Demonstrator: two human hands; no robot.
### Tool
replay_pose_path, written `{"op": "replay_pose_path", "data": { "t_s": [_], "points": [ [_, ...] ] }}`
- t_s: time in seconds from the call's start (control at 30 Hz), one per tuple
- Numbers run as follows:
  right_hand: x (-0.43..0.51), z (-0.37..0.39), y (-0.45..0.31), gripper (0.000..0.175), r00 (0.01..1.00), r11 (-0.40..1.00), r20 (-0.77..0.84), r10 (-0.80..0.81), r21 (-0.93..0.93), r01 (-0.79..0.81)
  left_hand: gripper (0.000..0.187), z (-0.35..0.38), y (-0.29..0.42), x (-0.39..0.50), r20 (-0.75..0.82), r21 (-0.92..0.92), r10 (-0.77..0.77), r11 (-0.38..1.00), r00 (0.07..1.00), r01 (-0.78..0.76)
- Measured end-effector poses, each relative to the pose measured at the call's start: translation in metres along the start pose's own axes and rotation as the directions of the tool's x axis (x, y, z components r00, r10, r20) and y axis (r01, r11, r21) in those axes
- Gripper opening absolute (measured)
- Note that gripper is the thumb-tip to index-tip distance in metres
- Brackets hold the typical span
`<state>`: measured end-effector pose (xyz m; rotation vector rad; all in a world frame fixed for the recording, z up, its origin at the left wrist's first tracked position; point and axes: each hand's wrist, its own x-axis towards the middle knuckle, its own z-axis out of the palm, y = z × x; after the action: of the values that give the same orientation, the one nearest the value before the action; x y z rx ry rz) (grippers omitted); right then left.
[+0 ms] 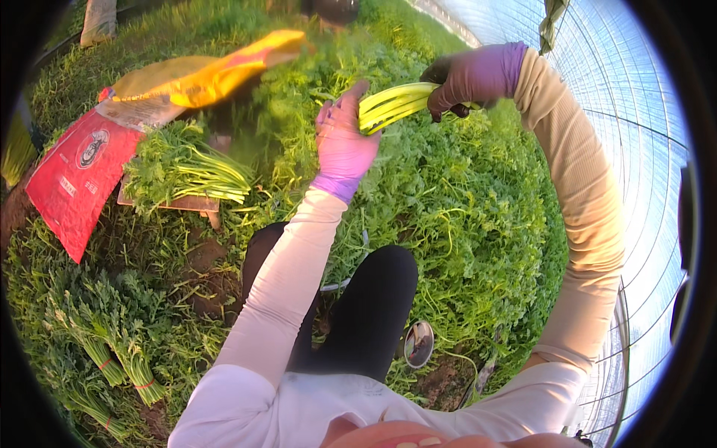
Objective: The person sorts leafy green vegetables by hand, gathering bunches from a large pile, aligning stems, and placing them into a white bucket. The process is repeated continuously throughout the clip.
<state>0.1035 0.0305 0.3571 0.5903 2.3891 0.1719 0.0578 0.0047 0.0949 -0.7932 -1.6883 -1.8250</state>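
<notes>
In front of me, a bunch of pale green leafy-vegetable stalks (396, 106) stretches between my two gloved hands. My left hand (346, 131), in a pink-purple glove, is wrapped around its left end. My right hand (473, 78), in a soiled purple glove, grips its right end, with dark-stained fingers curled over the stalks. The leaves of the bunch are hard to make out behind my right hand. Below both hands spreads a dense bed of feathery green plants (465, 196).
A loose pile of cut greens (207, 173) lies on a low wooden stand (168, 203) at left, against a red and yellow sack (92, 162). Several banded bunches (143, 372) lie lower left. A small round shiny object (419, 344) is beside my knee. Plastic greenhouse sheeting (644, 185) rises at right.
</notes>
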Motion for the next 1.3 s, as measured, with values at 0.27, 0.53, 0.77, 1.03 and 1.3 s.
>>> {"op": "replay_pose_path", "data": {
  "t_s": [0.27, 0.53, 0.77, 1.03, 1.3],
  "points": [
    [-0.005, -0.027, 0.081, 0.048, 0.867, 0.657, -0.227, -0.443, 0.576, 0.486, 0.040, 0.003, -0.011, -0.009, 0.161, -0.629, -0.416, 0.656, 0.895, 0.418],
    [0.074, 0.091, 0.059, 0.080, 0.763, 0.321, -0.508, -0.400, 0.702, 0.636, 0.038, 0.001, -0.019, -0.005, 0.242, -0.787, -0.619, 0.325, 0.747, 0.524],
    [0.117, 0.101, 0.007, 0.039, 0.601, 0.384, -0.770, -0.215, 0.499, 0.777, 0.043, 0.005, -0.026, -0.013, 0.022, -0.409, -0.466, 0.803, 0.885, 0.433],
    [0.101, 0.103, 0.138, 0.054, 0.481, 0.901, -0.762, 0.433, 0.341, -0.270, 0.036, -0.012, -0.007, -0.007, 0.129, -0.153, -0.468, 0.862, 0.874, 0.484],
    [0.009, 0.148, 0.046, 0.092, 0.314, 0.795, -0.738, -0.597, -0.494, 0.352, 0.040, -0.007, 0.008, -0.024, 0.439, 0.084, -0.186, 0.983, 0.879, 0.166]
  ]
}}
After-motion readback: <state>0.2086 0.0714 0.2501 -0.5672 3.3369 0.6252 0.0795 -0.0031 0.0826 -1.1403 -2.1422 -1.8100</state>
